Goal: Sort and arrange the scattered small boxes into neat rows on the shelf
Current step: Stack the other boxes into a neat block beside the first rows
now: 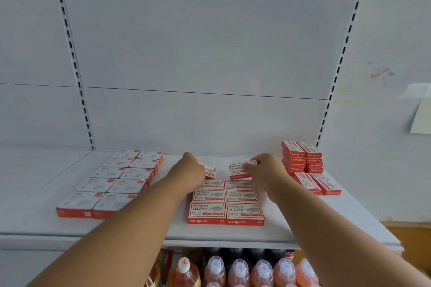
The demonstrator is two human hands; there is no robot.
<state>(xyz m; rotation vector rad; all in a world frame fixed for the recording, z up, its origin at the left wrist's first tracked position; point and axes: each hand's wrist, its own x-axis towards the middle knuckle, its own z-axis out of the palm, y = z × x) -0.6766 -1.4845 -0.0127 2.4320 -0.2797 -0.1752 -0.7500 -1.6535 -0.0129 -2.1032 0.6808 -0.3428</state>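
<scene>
While each box hangs just above the shelf (291,221), better to lower flat and square, short edge butted to the far end of the middle block (226,202), columns kept in line; no dropping at a tilt. Left hand (191,170) pinching a small box (210,170), mostly hidden behind the knuckles, probably tilted; right hand (265,170) pinching another small box (240,170) by its far edge, face up. Red-and-cream card, printed label on top, red sides; light, flat, easy to slide. Neat double row at left (112,184); stacked pile at far right (303,158), two loose boxes (317,184) just in front of it.
</scene>
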